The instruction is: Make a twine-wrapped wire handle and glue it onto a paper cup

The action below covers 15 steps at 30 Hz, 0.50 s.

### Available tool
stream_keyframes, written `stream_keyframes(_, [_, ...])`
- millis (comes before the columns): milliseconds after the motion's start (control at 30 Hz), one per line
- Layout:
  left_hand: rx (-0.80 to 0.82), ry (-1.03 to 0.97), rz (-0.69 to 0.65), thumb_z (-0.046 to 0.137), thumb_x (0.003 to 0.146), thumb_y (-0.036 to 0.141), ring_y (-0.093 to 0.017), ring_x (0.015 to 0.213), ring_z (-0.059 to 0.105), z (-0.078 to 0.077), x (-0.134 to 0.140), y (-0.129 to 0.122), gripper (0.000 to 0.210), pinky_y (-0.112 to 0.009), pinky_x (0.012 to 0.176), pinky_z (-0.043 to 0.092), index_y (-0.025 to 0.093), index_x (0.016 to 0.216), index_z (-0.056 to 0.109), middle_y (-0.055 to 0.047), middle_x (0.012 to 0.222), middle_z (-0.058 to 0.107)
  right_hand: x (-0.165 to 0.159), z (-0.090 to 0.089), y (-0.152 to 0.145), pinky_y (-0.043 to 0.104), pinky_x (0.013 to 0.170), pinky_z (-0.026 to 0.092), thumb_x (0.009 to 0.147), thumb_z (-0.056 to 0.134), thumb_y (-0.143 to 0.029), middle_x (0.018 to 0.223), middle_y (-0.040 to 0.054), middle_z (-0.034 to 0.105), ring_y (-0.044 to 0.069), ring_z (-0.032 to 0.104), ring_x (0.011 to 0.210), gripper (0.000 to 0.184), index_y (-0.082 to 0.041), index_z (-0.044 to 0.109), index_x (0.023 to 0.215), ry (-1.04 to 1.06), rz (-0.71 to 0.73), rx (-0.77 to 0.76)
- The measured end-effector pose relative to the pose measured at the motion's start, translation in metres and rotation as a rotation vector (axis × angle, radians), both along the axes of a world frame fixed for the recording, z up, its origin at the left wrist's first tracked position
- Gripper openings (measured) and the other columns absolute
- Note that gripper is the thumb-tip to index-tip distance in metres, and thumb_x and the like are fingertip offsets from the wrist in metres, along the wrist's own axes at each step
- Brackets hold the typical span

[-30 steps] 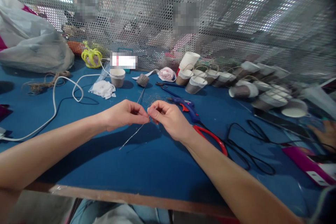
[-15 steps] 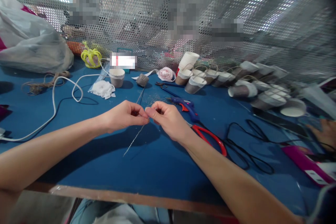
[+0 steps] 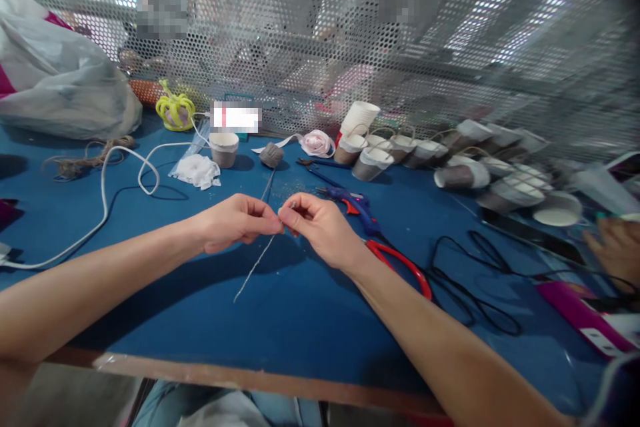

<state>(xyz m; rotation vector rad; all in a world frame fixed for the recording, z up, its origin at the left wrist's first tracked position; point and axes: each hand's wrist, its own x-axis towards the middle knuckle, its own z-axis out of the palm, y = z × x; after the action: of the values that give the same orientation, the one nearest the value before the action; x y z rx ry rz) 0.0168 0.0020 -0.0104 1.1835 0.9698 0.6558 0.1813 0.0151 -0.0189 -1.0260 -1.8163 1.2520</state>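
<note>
My left hand [image 3: 247,219] and my right hand [image 3: 314,221] meet at the middle of the blue table, fingertips pinched together. Between them they grip a thin twine [image 3: 253,270]; its loose end hangs down toward the table's front. Behind my hands a cord runs up to a small grey-brown ball of twine [image 3: 271,155]. A tiny dark bit shows at my right fingertips, too small to name. Right of my right hand lie a blue glue gun [image 3: 357,203] and red-handled scissors [image 3: 400,260], the blades partly hidden by my wrist.
Several small paper-lined pots [image 3: 373,161] with handles stand at the back right. One pot [image 3: 224,150], white pieces [image 3: 197,171] and a white cable [image 3: 104,193] lie left. A black phone [image 3: 533,235], a power strip [image 3: 575,313] and another person's hand [image 3: 617,250] are at right.
My hands stay pinched together at almost the same spot, with slight finger movement on the twine. At the right edge, the other person's hand has shifted a little.
</note>
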Motion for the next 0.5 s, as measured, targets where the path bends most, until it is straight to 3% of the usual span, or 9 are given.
stream_keyframes(333, [0.18, 0.073, 0.03, 0.062, 0.065, 0.03, -0.003, 0.043, 0.026, -0.0074, 0.0026, -0.0028, 0.022, -0.021, 0.042, 0.015, 0.013, 0.058, 0.05, 0.007, 0.048, 0.038, -0.0031, 0.0053, -0.0046, 0.023, 0.047, 0.031, 0.07, 0.061, -0.044, 0.055, -0.0044, 0.048, 0.008, 0.04, 0.049, 0.029, -0.016, 0.052, 0.067, -0.087, -0.039, 0.072])
stream_keyframes(500, [0.181, 0.063, 0.036, 0.062, 0.063, 0.028, -0.003, 0.044, 0.028, -0.0038, 0.002, -0.0031, 0.02, -0.021, 0.043, 0.016, 0.012, 0.058, 0.052, 0.006, 0.048, 0.041, -0.0021, 0.0011, -0.0015, 0.023, 0.05, 0.036, 0.075, 0.054, -0.046, 0.061, -0.0026, 0.05, 0.008, 0.045, 0.052, 0.03, -0.016, 0.051, 0.071, 0.033, 0.026, -0.034])
